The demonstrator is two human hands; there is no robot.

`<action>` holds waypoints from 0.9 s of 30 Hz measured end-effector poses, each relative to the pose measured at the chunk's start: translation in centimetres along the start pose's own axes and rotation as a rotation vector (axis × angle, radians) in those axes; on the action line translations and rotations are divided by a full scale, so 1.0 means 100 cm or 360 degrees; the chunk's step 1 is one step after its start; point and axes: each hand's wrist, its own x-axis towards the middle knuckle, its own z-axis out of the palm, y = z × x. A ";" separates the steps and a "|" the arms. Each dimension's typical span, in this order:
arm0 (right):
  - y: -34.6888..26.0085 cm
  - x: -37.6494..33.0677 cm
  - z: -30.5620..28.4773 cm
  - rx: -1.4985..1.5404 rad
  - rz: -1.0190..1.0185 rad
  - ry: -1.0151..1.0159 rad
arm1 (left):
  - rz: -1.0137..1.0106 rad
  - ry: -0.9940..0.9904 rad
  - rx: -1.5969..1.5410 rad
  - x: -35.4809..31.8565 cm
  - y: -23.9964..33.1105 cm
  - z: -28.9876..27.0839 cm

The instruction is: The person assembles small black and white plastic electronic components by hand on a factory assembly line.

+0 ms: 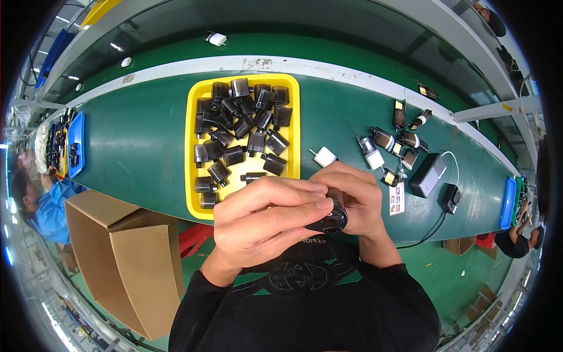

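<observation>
My left hand point(264, 220) and right hand point(359, 196) both grasped a dark case point(336, 222) near the yellow tray point(295, 129). My fingers point(287, 216) hid much of it, so its far end was perhaps covered.

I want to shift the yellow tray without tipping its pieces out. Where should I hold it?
Probably by the left and right rims of the yellow tray, one hand on each, coming from the two sides. Both rims are raised and mostly uncovered; the dark pieces lie loose inside, so level, opposite support looks safer. The near edge seems less handy: the left hand hides part of it.
</observation>
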 end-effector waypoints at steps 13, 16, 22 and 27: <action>-0.007 -0.002 -0.002 -0.0275 -0.0060 0.0022 | -0.0052 0.0008 0.0027 0.001 0.003 0.000; -0.013 -0.004 -0.001 -0.0242 -0.0020 -0.0044 | -0.0051 -0.0019 0.0060 -0.002 0.001 -0.001; -0.015 -0.012 0.005 0.0446 0.0450 0.0108 | -0.0491 0.0381 -0.0400 -0.006 -0.010 -0.003; -0.003 -0.005 0.012 0.0705 0.1161 0.0055 | -0.0802 0.0441 -0.0573 -0.010 -0.025 0.001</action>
